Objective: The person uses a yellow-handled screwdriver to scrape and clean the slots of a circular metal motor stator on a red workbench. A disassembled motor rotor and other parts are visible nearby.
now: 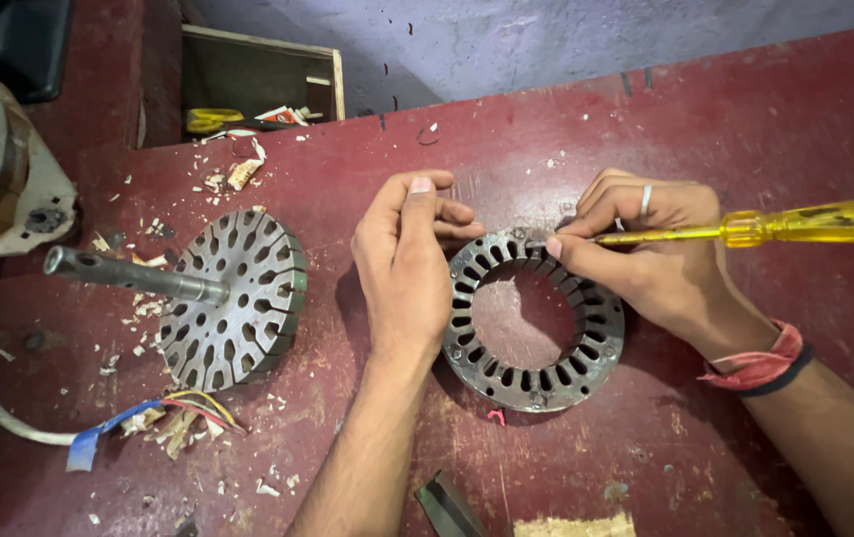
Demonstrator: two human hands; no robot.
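A yellow-handled screwdriver (pixel 745 230) is pinched in the right hand (pixel 651 254), its tip seemingly set into a slot at the top of the slotted metal ring (pixel 534 323). Just beside that grip, the ring's inner edge is pressed by the left hand (pixel 405 261), fingers curled. Further left, a slotted rotor with shaft (pixel 233 296) lies on the red table (pixel 725 119).

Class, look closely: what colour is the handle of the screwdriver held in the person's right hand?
Translucent yellow: the screwdriver handle, gripped by the right hand, shows best in the head view.
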